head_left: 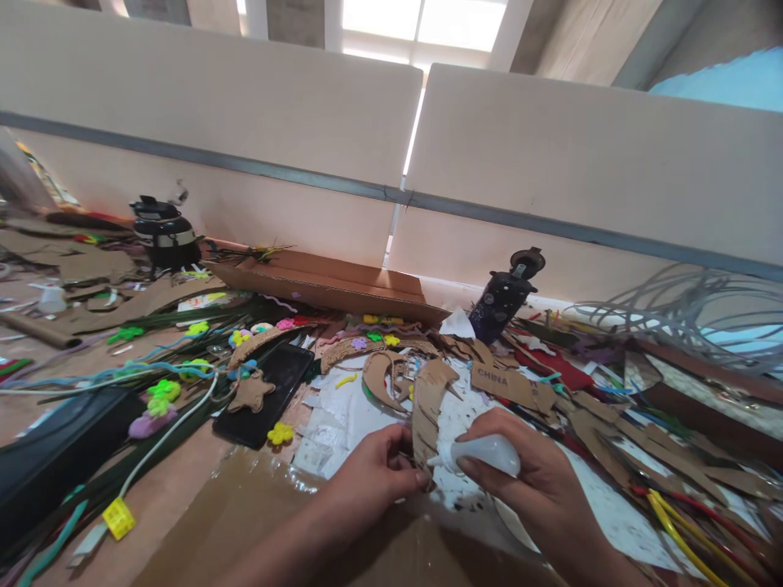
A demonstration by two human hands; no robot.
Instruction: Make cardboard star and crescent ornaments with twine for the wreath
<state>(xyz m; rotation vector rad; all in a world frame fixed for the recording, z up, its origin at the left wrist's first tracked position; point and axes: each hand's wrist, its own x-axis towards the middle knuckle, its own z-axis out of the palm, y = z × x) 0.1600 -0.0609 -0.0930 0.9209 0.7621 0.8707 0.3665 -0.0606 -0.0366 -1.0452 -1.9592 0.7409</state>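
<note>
My right hand (519,465) is closed round a small white squeeze bottle (489,454), whose nozzle points left toward a curved cardboard piece (426,408). The fingers of my left hand (391,465) pinch the lower end of that piece, close to the nozzle. Beneath lies a white sheet (342,416) with dark specks on its right part. Just beyond my hands is a crescent-shaped cardboard piece (382,379), with a braided band (348,352) behind it.
A black phone (269,399) with a cardboard star (250,394) lies left. A dark bottle (498,302) with its lid raised and a long cardboard tray (330,281) stand at the back. Cardboard scraps (612,440) and pipe cleaners (679,530) clutter the right.
</note>
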